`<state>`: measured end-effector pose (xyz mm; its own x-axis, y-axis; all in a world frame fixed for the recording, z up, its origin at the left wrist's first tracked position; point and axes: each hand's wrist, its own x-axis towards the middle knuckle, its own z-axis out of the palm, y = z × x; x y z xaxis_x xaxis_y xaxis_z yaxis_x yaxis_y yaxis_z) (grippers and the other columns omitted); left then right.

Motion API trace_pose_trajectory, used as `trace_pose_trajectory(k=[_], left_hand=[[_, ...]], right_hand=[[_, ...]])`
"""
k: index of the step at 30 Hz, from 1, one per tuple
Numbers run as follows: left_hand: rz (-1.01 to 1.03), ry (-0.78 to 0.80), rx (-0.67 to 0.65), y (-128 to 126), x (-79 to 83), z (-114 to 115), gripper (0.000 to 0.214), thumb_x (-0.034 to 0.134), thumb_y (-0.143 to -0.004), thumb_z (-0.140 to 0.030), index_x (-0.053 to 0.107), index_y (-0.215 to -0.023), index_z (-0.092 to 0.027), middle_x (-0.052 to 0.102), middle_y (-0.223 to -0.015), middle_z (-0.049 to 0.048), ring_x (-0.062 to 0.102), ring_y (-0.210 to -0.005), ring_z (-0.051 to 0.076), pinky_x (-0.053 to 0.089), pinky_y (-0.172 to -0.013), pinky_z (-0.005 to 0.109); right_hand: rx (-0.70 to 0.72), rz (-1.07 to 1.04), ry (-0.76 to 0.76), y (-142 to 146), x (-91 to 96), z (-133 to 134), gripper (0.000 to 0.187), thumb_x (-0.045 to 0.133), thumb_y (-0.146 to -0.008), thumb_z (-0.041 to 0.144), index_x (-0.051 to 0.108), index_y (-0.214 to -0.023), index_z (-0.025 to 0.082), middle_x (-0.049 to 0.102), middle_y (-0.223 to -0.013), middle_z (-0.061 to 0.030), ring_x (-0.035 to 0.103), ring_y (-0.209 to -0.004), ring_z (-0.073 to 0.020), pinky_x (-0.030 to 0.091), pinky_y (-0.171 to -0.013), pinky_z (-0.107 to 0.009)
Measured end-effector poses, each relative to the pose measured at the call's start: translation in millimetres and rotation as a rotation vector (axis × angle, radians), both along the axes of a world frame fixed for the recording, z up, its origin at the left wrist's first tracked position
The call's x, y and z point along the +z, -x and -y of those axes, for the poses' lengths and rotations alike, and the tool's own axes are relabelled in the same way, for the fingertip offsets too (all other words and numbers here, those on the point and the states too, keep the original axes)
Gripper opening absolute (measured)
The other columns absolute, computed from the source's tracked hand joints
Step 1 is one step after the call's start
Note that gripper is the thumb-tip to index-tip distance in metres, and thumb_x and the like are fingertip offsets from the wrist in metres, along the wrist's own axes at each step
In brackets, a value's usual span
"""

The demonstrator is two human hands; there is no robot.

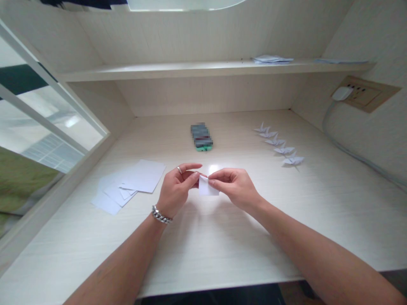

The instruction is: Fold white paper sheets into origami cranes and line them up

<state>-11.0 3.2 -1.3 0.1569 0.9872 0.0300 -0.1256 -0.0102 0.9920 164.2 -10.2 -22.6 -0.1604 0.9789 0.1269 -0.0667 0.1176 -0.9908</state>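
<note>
A small folded piece of white paper (208, 187) is held up between both hands over the middle of the desk. My left hand (178, 184), with a ring and a chain bracelet, pinches the paper's upper left edge between thumb and fingers. On the other side, my right hand (234, 185) grips its upper right edge with thumb and forefinger. Exactly how the paper is folded cannot be made out. Several loose white paper sheets (144, 174) lie overlapping to the left of my left hand. Beyond my right hand, several folded paper cranes (293, 161) stand in a slanting row.
A blurred dark object with a green end (203, 148) lies at the desk's back centre. Above runs a shelf (178, 73) bearing a paper stack (272, 59). A plug (342, 93) sits in the right wall socket, its cable (356, 157) trailing along the desk's right side.
</note>
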Motion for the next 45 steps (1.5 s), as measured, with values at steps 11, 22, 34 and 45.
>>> trace_pose_trajectory(k=[11, 22, 34, 45], left_hand=[[-0.139, -0.025, 0.014, -2.5, -1.9, 0.8, 0.031, 0.082, -0.065, -0.03, 0.07, -0.087, -0.013, 0.074, -0.07, 0.0054, 0.067, -0.061, 0.016, 0.052, -0.057, 0.026], [-0.129, -0.014, 0.002, -2.7, -2.3, 1.1, 0.029, 0.082, -0.065, -0.029, 0.07, -0.087, -0.013, 0.073, -0.068, 0.0041, 0.066, -0.058, 0.015, 0.052, -0.055, 0.024], [-0.107, -0.005, 0.004, -3.6, -1.3, 1.7, 0.031, 0.082, -0.063, -0.026, 0.069, -0.087, -0.013, 0.073, -0.068, 0.0043, 0.067, -0.059, 0.016, 0.052, -0.055, 0.024], [-0.038, 0.042, -0.011, -1.8, 1.6, 0.4, 0.035, 0.072, -0.075, -0.032, 0.067, -0.104, -0.012, 0.073, -0.073, 0.0052, 0.066, -0.064, 0.015, 0.055, -0.062, 0.027]], right_hand=[[0.037, -0.1, 0.187, 2.0, 1.3, -1.5, 0.019, 0.076, -0.069, 0.03, 0.075, -0.08, 0.015, 0.071, -0.074, -0.0051, 0.062, -0.066, -0.0148, 0.051, -0.063, -0.03], [0.056, -0.133, 0.256, 2.1, 4.1, -0.8, 0.025, 0.081, -0.062, 0.032, 0.074, -0.078, 0.013, 0.069, -0.07, -0.0041, 0.061, -0.064, -0.0139, 0.05, -0.064, -0.031], [0.021, -0.13, 0.275, 5.9, 5.4, -0.4, 0.023, 0.082, -0.059, 0.029, 0.071, -0.074, 0.015, 0.066, -0.067, -0.0014, 0.058, -0.061, -0.0122, 0.047, -0.06, -0.027], [0.021, -0.058, 0.265, 3.0, 8.6, -0.7, 0.023, 0.079, -0.062, 0.033, 0.07, -0.069, 0.014, 0.066, -0.065, -0.0028, 0.059, -0.06, -0.0132, 0.048, -0.058, -0.028]])
